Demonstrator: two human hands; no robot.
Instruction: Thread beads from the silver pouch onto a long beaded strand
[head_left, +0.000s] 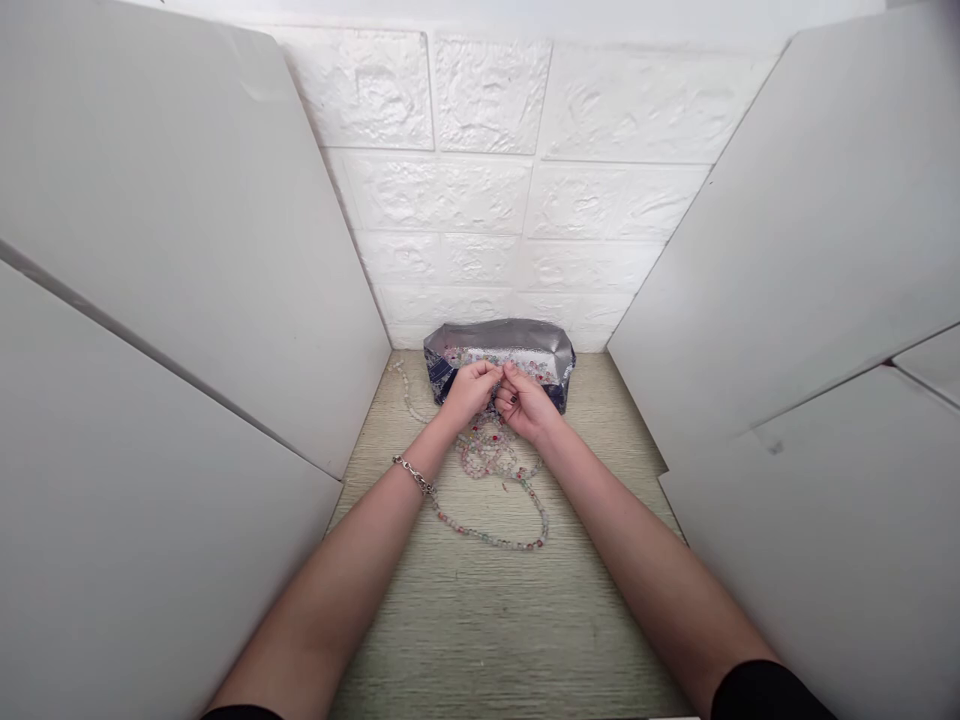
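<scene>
My left hand (469,392) and my right hand (523,402) meet in front of a silver foil pouch (499,342) with a dark blue patterned lower part. Their fingertips pinch together over a long strand of small clear and red beads (487,450), and the exact grip is partly hidden by my fingers. The strand lies heaped under my wrists and trails in a loop toward me. Another length runs off to the left of the pouch. A silver chain bracelet (413,475) circles my left wrist.
The pouch rests against a white embossed brick-pattern wall (487,200). Tall white panels (172,250) (780,240) stand along the left and right sides. Below lies a pale green wood-grain surface (487,630).
</scene>
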